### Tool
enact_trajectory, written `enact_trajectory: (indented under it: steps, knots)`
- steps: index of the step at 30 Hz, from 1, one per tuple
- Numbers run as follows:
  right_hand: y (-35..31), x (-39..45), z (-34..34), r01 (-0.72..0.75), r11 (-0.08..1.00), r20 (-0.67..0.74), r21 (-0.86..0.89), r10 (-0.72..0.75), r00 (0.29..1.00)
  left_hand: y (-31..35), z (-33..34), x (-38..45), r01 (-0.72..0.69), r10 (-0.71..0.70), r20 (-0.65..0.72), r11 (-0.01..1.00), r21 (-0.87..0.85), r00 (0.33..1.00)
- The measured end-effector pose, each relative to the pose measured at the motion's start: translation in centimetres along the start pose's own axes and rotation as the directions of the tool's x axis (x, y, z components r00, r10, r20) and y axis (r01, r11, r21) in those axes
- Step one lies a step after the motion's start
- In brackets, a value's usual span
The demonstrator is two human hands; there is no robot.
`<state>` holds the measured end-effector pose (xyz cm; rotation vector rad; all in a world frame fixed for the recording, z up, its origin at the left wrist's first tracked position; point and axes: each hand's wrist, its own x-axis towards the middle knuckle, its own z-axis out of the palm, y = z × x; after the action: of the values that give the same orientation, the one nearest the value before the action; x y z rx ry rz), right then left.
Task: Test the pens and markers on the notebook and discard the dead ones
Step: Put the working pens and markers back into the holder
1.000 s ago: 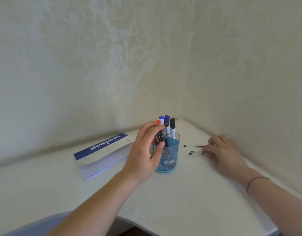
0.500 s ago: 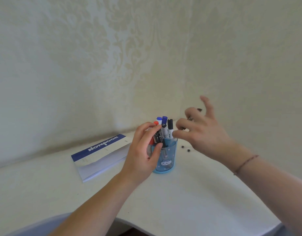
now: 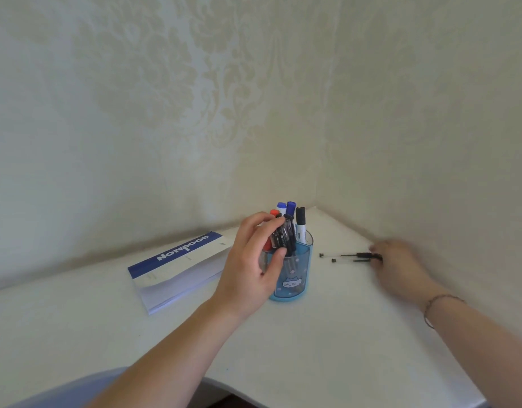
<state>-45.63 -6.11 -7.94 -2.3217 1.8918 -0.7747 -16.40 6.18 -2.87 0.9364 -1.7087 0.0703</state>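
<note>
A blue translucent pen cup (image 3: 292, 278) with a cat picture stands mid-table and holds several markers (image 3: 300, 220) with blue, red and black caps. My left hand (image 3: 254, 260) grips a bunch of dark pens (image 3: 284, 235) that stick out of the cup, thumb at the rim. To the right, thin clear pens (image 3: 349, 256) lie on the table. My right hand (image 3: 398, 269) is down at their right ends, blurred, and its hold is unclear. The blue-and-white notebook (image 3: 180, 260) lies shut, left of the cup.
The white table (image 3: 312, 348) fills a corner between two pale patterned walls. Its curved front edge runs along the bottom right. A bracelet sits on my right wrist.
My right hand rose from the table pens to the cup, then dropped back beside the pens lying on the table. My left hand has kept its grip at the cup.
</note>
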Motion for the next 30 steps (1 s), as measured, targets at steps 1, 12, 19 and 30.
enact_trajectory:
  steps: [1, 12, 19, 30]
  knots:
    - [1.2, -0.2, 0.7, -0.011, 0.997, 0.040, -0.074, 0.014, 0.999, 0.0, 0.0, 0.0, -0.003, 0.003, -0.003, 1.000, -0.001, 1.000]
    - [0.2, -1.8, -0.6, 0.221, 0.969, 0.024, 0.106, -0.225, 0.974, -0.2, -0.2, 0.1, -0.010, 0.010, -0.006, 1.000, -0.002, 1.000]
    - [0.4, -2.2, -1.5, 0.071, 0.992, 0.119, 0.106, -0.083, 0.989, -0.2, -0.1, 0.1, -0.001, 0.001, -0.013, 1.000, -0.020, 1.000]
    - [-11.6, -3.0, -10.1, 0.133, 0.094, -0.147, 0.987, 0.157, 0.977, -0.1, -0.1, 0.1, 0.012, -0.012, -0.009, 1.000, -0.028, 1.000]
